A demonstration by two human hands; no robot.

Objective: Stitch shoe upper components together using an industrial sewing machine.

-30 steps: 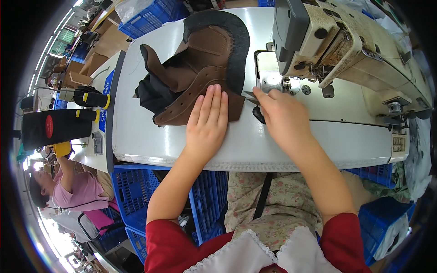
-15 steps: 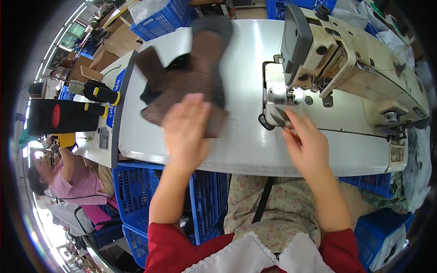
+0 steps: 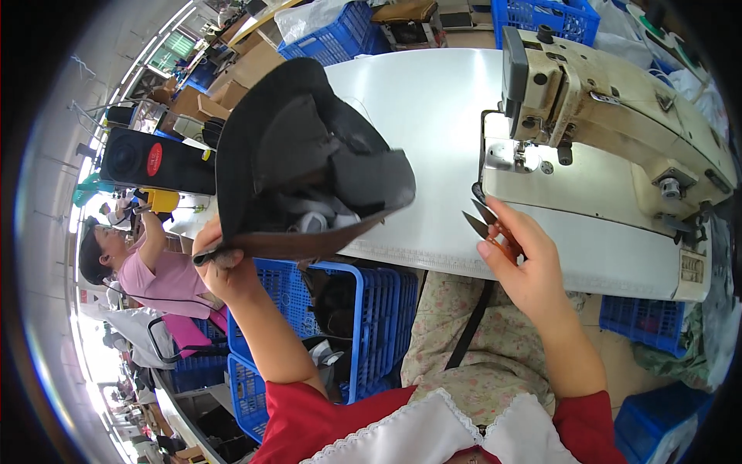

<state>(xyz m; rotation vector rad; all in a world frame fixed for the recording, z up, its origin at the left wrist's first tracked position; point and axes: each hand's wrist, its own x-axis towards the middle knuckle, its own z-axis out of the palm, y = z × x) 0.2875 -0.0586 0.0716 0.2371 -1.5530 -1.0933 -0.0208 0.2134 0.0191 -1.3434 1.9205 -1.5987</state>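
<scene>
My left hand grips the lower left edge of a brown-and-black sewn piece, pinched between thumb and fingers. The piece is raised and tilted, its hollow dark inside facing up and its brown outside showing along the bottom. Some grey material lies within the hollow. I cannot tell whether it is a bag or a hat. My right hand is closed around a pair of thread snips with orange handles, the two pointed blades apart. They are over the front part of the white sewing table, left of the sewing machine.
Below the table's left front stands a blue crate with dark pieces inside. More blue crates, one of them this crate, stand behind the table. At the left a person in a pink shirt sits near a black machine head.
My left hand has moved left and gone from lying flat on the piece to gripping its edge. The piece has been lifted and turned, showing its inside. The snips stay in my right hand.
</scene>
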